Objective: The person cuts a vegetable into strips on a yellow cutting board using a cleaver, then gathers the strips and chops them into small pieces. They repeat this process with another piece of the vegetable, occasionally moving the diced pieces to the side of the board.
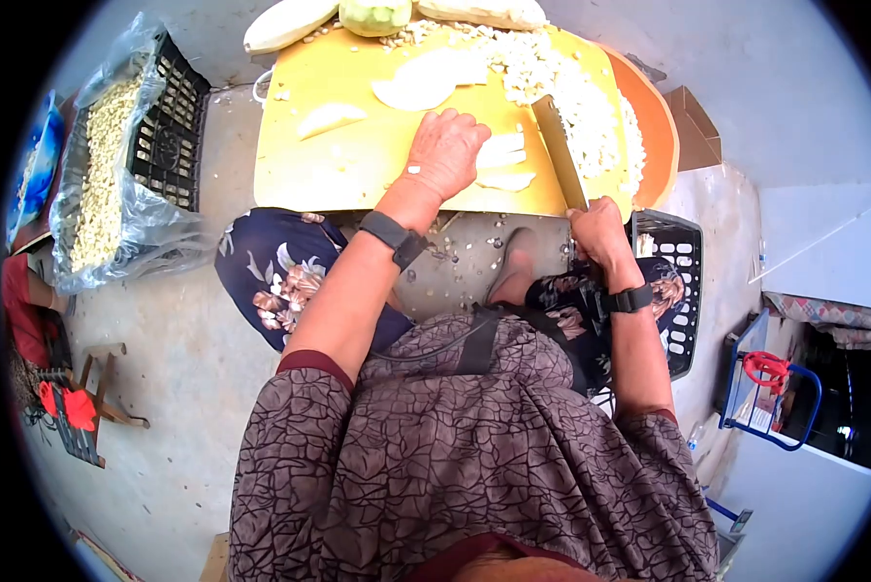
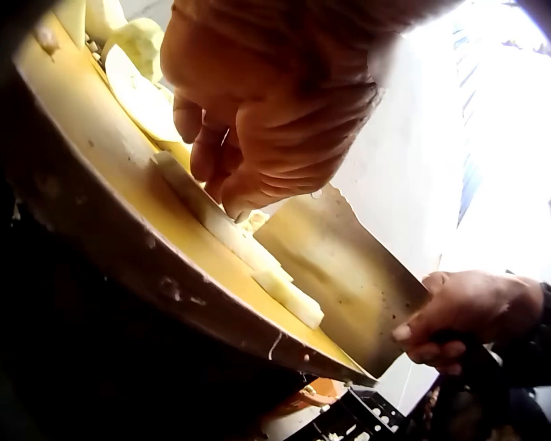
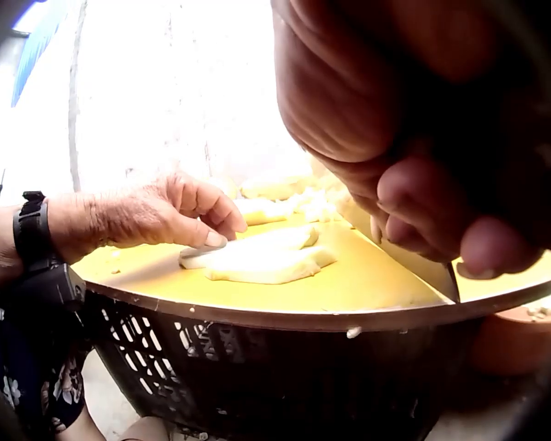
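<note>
The left hand (image 1: 445,150) lies on the yellow cutting board (image 1: 338,165), its fingertips (image 2: 234,197) curled down and pressing a stack of pale vegetable slices (image 1: 503,160) flat against the board near its front edge. Just beside those slices, on the side away from the left hand, stands the cleaver (image 1: 559,150), its broad blade resting edge-down on the board. The right hand (image 1: 598,233) is wrapped tight round the cleaver's handle at the board's front rim. Behind the blade a heap of diced pieces (image 1: 571,97) covers the board's far corner, and larger flat slices (image 1: 426,82) lie toward the board's middle. The board sits on a black plastic crate (image 1: 678,281). Whole peeled gourds (image 1: 290,21) lie along the board's far edge. Off the board's other end a second crate lined with a plastic bag (image 1: 115,155) holds more diced pieces
</note>
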The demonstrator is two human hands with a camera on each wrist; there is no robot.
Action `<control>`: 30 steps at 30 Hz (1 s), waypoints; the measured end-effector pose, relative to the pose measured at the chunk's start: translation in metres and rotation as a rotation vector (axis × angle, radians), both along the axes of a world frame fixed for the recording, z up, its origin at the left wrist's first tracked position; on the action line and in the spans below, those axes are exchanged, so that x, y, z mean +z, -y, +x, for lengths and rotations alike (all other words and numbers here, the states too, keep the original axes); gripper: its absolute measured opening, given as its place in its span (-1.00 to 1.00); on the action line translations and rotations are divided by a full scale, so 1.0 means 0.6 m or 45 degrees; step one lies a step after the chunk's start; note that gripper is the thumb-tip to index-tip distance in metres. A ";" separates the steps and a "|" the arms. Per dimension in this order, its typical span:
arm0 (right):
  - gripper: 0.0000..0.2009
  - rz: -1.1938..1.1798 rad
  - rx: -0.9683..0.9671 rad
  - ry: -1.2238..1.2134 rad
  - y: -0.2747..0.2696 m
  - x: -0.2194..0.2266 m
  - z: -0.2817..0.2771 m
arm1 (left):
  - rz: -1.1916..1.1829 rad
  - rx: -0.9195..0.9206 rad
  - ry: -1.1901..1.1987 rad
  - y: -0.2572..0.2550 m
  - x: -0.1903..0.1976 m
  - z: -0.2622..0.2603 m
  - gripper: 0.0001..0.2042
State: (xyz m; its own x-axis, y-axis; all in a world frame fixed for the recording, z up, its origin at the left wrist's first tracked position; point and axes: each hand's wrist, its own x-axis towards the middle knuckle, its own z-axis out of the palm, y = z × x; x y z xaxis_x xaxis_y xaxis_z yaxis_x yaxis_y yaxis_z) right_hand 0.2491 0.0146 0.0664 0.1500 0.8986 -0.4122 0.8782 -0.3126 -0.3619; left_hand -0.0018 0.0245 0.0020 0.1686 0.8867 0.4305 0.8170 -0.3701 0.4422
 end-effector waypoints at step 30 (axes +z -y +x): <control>-0.69 0.073 0.056 -0.026 0.003 -0.013 0.025 | 0.016 0.088 -0.023 0.019 0.007 -0.015 -0.67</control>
